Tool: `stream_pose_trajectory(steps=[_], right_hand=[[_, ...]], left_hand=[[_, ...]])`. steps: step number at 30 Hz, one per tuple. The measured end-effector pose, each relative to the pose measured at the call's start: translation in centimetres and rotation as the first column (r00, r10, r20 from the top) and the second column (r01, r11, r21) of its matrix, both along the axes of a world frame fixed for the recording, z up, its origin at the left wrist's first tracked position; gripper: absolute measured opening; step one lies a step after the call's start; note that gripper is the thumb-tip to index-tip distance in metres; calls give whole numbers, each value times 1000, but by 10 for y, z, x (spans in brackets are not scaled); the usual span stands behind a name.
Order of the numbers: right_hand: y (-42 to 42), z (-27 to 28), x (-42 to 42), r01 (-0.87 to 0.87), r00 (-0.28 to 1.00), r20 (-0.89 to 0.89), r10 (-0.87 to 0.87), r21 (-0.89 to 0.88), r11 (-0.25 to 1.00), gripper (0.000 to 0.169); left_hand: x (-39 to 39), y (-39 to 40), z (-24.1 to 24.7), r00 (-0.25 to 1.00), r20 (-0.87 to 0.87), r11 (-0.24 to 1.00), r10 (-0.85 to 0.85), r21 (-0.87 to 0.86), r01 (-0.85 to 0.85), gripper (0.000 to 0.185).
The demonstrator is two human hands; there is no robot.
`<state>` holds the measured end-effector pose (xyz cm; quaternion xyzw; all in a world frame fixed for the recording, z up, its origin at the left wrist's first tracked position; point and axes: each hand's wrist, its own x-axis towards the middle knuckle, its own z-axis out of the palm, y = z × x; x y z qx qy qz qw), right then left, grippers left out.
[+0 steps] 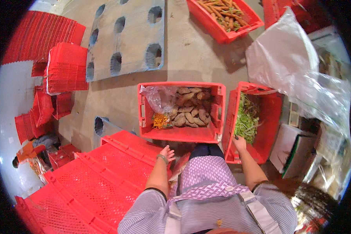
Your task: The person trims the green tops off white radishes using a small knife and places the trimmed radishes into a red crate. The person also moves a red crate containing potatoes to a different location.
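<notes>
My left hand [167, 153], with a band on its wrist, is held palm up with fingers apart and nothing in it, just below a red plastic crate [180, 135]. That crate holds brown root vegetables [190, 112], a heap of orange rubber bands [161, 120] and a crumpled clear plastic bag [161, 98]. My right hand [239, 143] is over the near left part of a second red crate [265, 146], closed around a small dark object that is too small to name. Green leafy trimmings [245, 122] lie in this crate beyond the hand.
Red crates [105, 172] stand at the lower left. A grey-blue pallet [134, 35] lies beyond, near stacked red crates [67, 68]. A crate of carrots [226, 36] is at the top. Plastic sheeting [283, 52] and a white box [283, 143] are on the right. A person [32, 150] is far left.
</notes>
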<state>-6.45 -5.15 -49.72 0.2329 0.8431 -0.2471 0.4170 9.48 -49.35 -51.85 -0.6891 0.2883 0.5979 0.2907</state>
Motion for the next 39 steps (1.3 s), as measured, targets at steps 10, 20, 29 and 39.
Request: stream_pose_trajectory(steps=[10,20,29,39], right_hand=[[-64,-180,-102,84,970,-207,-126,-203,976,59],[-162,-6,-116,-115,925,-376,-61,-429,896,39],[-175,188,-177,-51,977,-209,-53,-461,886,35],[-182,352,-291,-86,902,-403,-157,-523,848,28]], left_hand=[[4,63,-211,871,19,858,491,-183,-480,50],[-21,3,-83,923,69,892,380,-292,-345,50],[-40,19,78,850,-243,850,467,-142,-507,46],[-170,27,240,913,-326,954,246,-89,-288,40]])
